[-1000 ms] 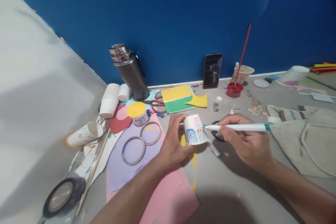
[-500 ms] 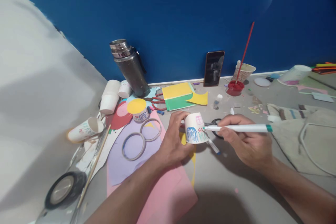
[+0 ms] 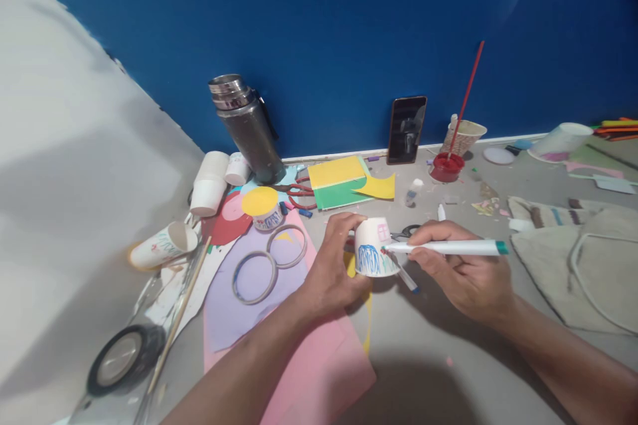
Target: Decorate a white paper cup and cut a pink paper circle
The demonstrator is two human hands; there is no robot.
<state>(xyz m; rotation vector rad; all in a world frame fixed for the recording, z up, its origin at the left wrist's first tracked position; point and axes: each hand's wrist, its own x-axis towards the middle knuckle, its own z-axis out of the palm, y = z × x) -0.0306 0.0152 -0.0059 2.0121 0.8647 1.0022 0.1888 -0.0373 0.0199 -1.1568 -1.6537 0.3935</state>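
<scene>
Deep blue wall backs a grey surface strewn with craft scraps, coloured paper sheets and tape rings. Near its middle the left hand curls around a small white paper cup, turned upside down and decorated with blue strokes and a pink window; its grip wraps the cup's left side and flat top and holds it tilted just above the pink sheet of paper. The right hand comes in from the other side, its grip pinching a long white marker pen with a teal end. That pen lies almost level, its long axis running right to left, and its tip touches the cup's right wall, just under the window. So the cup sits directly left of the pen's grip, between both hands, the left hand being the one in contact with it. A metal flask and a dark phone stand well apart, by the wall.
</scene>
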